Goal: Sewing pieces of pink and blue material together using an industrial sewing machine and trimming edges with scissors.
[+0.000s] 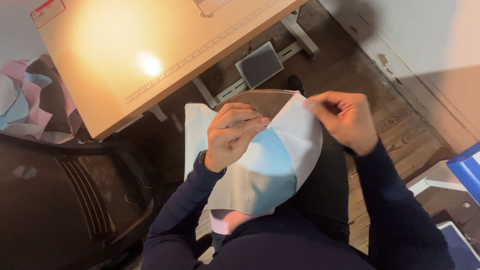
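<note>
The left hand (231, 136) covers part of the sewn fabric piece (272, 160), and its fingertips curl out of sight over the cloth's far edge; whether the right hand (345, 120) pinches cloth or thread is too small to tell; the tabletop (150, 55) is cut off by the far edge, and lamp glare washes out its middle; the fabric pile (30, 100) at the left runs past the frame; the blue box (467, 170) at the right is only partly in view.
</note>
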